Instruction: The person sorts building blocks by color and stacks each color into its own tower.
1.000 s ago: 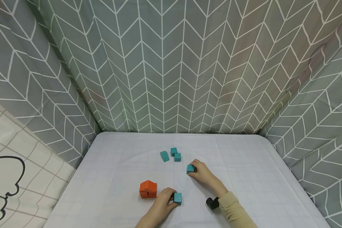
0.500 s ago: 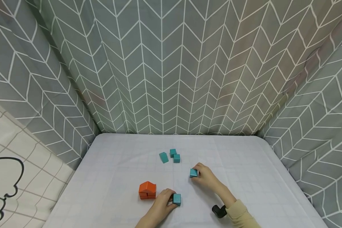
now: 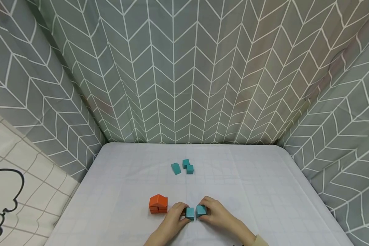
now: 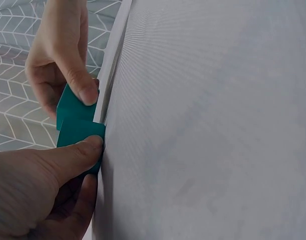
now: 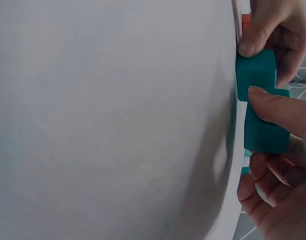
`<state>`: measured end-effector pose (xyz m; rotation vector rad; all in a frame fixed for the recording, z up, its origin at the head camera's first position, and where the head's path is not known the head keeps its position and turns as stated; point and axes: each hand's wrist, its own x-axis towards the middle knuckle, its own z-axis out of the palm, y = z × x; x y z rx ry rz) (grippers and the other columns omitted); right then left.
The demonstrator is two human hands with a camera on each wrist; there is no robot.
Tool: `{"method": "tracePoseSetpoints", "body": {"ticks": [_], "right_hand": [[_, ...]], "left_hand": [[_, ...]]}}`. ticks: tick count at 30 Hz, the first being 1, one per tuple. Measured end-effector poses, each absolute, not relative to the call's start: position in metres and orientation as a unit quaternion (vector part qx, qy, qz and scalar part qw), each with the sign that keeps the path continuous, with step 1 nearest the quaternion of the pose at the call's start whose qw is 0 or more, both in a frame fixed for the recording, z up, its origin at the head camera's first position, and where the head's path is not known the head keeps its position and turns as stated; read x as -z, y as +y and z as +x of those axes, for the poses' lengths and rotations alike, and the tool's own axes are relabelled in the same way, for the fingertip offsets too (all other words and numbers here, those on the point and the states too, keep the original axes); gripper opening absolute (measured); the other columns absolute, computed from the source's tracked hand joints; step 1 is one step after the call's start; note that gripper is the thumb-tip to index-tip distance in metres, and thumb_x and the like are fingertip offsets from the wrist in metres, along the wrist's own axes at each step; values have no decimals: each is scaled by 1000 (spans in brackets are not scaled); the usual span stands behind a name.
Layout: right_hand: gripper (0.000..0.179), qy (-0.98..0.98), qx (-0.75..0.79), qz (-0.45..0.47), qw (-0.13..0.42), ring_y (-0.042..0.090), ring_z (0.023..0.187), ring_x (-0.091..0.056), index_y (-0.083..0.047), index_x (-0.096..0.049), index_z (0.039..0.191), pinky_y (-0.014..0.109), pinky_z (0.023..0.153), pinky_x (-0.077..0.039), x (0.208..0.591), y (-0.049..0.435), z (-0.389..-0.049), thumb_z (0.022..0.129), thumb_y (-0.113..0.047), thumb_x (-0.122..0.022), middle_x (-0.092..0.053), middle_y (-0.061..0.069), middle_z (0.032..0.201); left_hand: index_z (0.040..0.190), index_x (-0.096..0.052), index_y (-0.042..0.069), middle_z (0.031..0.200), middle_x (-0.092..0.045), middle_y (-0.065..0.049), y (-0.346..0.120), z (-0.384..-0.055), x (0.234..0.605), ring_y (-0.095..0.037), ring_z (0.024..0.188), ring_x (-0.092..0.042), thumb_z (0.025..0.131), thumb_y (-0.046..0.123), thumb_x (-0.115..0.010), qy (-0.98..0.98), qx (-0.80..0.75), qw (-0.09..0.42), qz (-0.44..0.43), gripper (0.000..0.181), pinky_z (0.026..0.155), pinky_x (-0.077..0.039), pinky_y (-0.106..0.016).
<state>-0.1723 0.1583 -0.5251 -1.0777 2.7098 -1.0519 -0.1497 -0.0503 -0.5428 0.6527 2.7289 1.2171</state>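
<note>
In the head view my left hand [image 3: 173, 217] pinches a teal toy block [image 3: 190, 213] between thumb and fingers at the front middle of the white-covered table [image 3: 126, 177]. Just to its right, my right hand [image 3: 216, 213] grips a second teal block [image 3: 201, 210] the same way. A narrow gap shows between the two blocks from above. The left wrist view has the left hand's block [image 4: 77, 132] in front of the right hand's block [image 4: 72, 107]. The right wrist view shows my right thumb [image 5: 273, 107] lying across its block [image 5: 265, 132]. Some fingers are hidden behind the blocks.
A small stack of orange blocks [image 3: 158, 204], house-shaped with a pointed top, stands left of my left hand. Farther back are two teal cubes [image 3: 189, 169] and a flat-looking teal piece [image 3: 176, 168]. A grey patterned curtain [image 3: 184, 85] hangs behind the table.
My right hand has carried its teal block toward the front and left, close beside the other block. The left hand has stayed almost in place with its block.
</note>
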Motion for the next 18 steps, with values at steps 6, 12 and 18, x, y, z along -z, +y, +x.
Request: {"method": "tracePoseSetpoints", "body": {"ticks": [6,12,18], "right_hand": [[27,864,355,-358,10,0,73,-45,-9,-62,92,13,62,-43,530,155,-168,70,-17,-74,-53,-9,89],[26,865,360,-350,7,0,76,-48,-8,-62,92,15,64,-45,533,150,-166,71,-18,-74,-53,-8,90],[26,864,373,-339,5,-1,77,-48,-10,-62,92,16,65,-45,538,150,-166,71,-18,-74,-53,-9,90]], "left_hand": [[95,-56,13,90,-53,9,-52,-151,545,-2,81,-49,74,16,-71,890,-399,32,219,27,69,-47,-15],[96,-56,15,90,-53,10,-52,-152,547,-1,83,-50,75,19,-70,884,-409,34,224,26,69,-47,-14],[96,-56,16,91,-53,10,-53,-152,548,-1,83,-50,77,23,-69,878,-417,37,230,24,70,-47,-15]]}}
